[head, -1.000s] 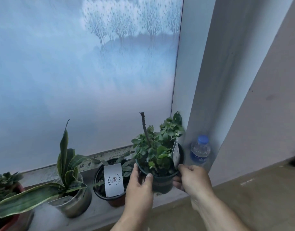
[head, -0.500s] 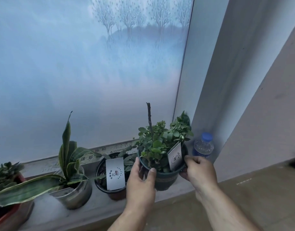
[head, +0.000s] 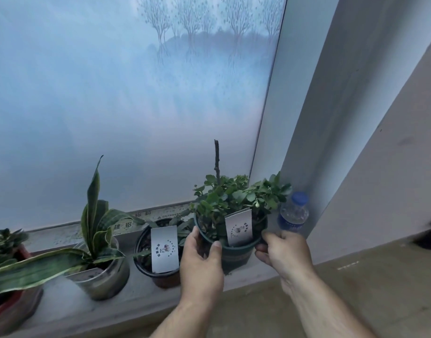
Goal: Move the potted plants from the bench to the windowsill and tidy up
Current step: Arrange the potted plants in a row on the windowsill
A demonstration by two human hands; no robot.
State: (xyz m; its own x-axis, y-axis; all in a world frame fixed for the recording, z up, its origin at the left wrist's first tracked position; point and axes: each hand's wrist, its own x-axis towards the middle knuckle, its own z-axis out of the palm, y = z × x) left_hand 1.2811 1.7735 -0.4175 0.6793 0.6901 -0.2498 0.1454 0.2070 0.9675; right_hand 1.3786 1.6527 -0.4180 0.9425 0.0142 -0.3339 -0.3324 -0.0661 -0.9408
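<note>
Dark green pot with leafy plant and white tag sitting at right end of windowsill. Left hand and right hand cupping its sides, fingers curled against the wall. Black tagged pot touching left hand; water bottle standing just right.
</note>
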